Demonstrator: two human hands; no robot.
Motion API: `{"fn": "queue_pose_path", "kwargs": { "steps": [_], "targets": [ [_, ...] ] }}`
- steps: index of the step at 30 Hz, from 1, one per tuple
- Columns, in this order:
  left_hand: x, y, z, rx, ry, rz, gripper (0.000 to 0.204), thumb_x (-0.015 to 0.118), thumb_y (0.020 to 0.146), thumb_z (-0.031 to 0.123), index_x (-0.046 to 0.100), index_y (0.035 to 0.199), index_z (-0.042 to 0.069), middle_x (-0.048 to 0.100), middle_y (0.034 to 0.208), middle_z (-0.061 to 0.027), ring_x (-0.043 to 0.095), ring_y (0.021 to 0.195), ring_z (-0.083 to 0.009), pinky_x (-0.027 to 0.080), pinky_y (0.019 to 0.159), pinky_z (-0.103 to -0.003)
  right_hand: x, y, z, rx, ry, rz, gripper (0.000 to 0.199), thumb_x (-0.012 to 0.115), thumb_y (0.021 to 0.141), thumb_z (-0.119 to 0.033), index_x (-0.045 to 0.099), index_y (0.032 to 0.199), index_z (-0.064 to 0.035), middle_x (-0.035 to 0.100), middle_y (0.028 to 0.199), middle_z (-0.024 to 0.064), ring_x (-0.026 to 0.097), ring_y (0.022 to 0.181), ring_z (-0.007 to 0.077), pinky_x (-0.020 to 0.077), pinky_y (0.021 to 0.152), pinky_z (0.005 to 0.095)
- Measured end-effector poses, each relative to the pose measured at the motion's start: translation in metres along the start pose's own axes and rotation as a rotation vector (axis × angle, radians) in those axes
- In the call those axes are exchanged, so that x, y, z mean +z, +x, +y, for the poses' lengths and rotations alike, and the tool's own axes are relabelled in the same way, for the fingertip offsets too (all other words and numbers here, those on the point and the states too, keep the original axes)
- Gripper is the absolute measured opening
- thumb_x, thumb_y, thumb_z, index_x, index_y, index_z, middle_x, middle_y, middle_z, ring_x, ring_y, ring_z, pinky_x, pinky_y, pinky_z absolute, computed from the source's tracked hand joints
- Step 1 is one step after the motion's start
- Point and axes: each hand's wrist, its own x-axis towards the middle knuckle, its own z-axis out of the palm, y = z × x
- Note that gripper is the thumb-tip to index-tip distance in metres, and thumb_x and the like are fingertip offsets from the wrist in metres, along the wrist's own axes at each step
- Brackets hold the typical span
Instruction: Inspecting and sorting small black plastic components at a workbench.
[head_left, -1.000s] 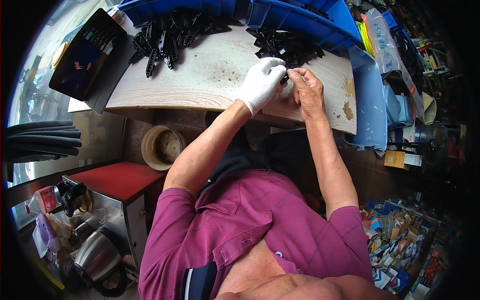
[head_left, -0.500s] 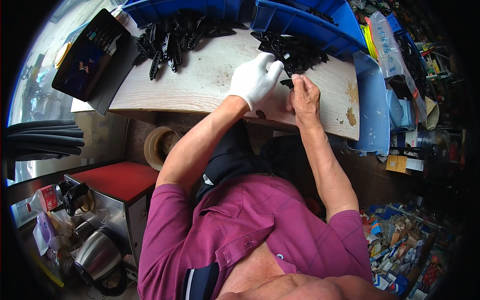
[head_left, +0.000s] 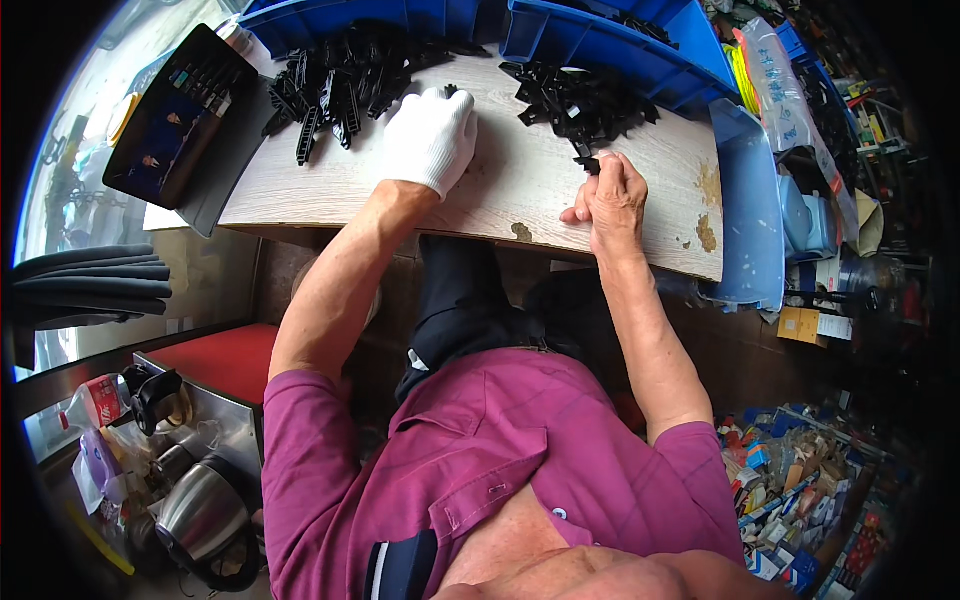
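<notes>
My left hand [head_left: 428,140], in a white knit glove, is closed at the right end of the left pile of long black plastic parts [head_left: 345,75]. A small black plastic part [head_left: 451,91] pokes out past its fingertips; the rest of it is hidden by the glove. My bare right hand [head_left: 617,205] pinches another small black plastic part [head_left: 588,164] between thumb and forefinger. This lies just below the right pile of black plastic parts [head_left: 580,105], whose pieces look shorter. Both hands are over the pale wooden table [head_left: 500,195].
Blue bins [head_left: 610,45] stand along the table's back edge. A tablet [head_left: 180,120] leans at the left, and a light-blue plastic bin [head_left: 745,200] is against the right edge. A steel kettle [head_left: 205,510] and a red-topped cabinet [head_left: 220,360] are at the lower left.
My left hand has moved left, away from my right hand and the right pile, to the left pile. The right hand has stayed nearly in place, with its black part now showing more plainly.
</notes>
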Motion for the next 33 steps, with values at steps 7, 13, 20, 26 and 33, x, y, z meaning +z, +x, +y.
{"fn": "queue_pose_path", "kwargs": {
  "steps": [7, 13, 20, 26, 33],
  "targets": [
    [-0.012, -0.028, 0.008, 0.004, -0.042, 0.059, 0.024, 0.067, 0.086, 0.013, 0.065, 0.109, 0.005, 0.068, 0.095, -0.0149, 0.062, 0.088, -0.0368, 0.051, 0.081, -0.044, 0.001, 0.0, 0.001, 0.0, 0.03, 0.012, 0.027, 0.052, 0.099, -0.03, 0.06, 0.095, -0.0054, 0.036, 0.048, -0.0017, 0.042, 0.041, 0.0105, 0.0518, 0.039, 0.0329],
    [-0.027, -0.04, 0.057, -0.07, -0.762, -0.019, 0.013, 0.066, 0.091, 0.014, 0.065, 0.102, 0.007, 0.067, 0.082, -0.0163, 0.067, 0.076, -0.035, 0.053, 0.068, -0.041, -0.001, 0.001, 0.002, 0.012, 0.104, 0.042, 0.027, 0.052, 0.099, -0.032, 0.057, 0.089, -0.0074, 0.032, 0.047, -0.0009, 0.04, 0.04, 0.0127, 0.0523, 0.039, 0.0355],
    [-0.016, -0.041, 0.092, -0.096, -1.02, -0.166, 0.016, 0.06, 0.097, 0.012, 0.065, 0.108, 0.002, 0.066, 0.088, -0.0172, 0.066, 0.077, -0.0284, 0.052, 0.074, -0.034, 0.0, -0.004, 0.004, -0.068, 0.078, 0.07, 0.031, 0.051, 0.099, -0.026, 0.05, 0.074, -0.0067, 0.04, 0.053, -0.0006, 0.042, 0.037, 0.0128, 0.0482, 0.035, 0.0331],
    [-0.008, -0.041, 0.106, -0.221, -1.045, -0.065, 0.017, 0.056, 0.099, 0.012, 0.065, 0.11, 0.001, 0.067, 0.093, -0.0179, 0.067, 0.081, -0.0292, 0.052, 0.076, -0.035, -0.001, -0.002, 0.01, -0.052, 0.094, 0.117, 0.033, 0.051, 0.1, -0.023, 0.048, 0.071, -0.0063, 0.042, 0.055, -0.0009, 0.038, 0.04, 0.01, 0.0446, 0.038, 0.0303],
    [0.003, -0.045, 0.149, -0.336, -1.115, 0.141, 0.023, 0.054, 0.1, 0.012, 0.061, 0.118, -0.001, 0.068, 0.107, -0.0201, 0.068, 0.094, -0.0332, 0.053, 0.083, -0.038, -0.012, 0.003, 0.02, -0.282, -0.08, 0.164, 0.031, 0.053, 0.098, -0.014, 0.046, 0.069, -0.0067, 0.039, 0.061, -0.0058, 0.035, 0.057, 0.0045, 0.0331, 0.049, 0.0263]
  ]
}}
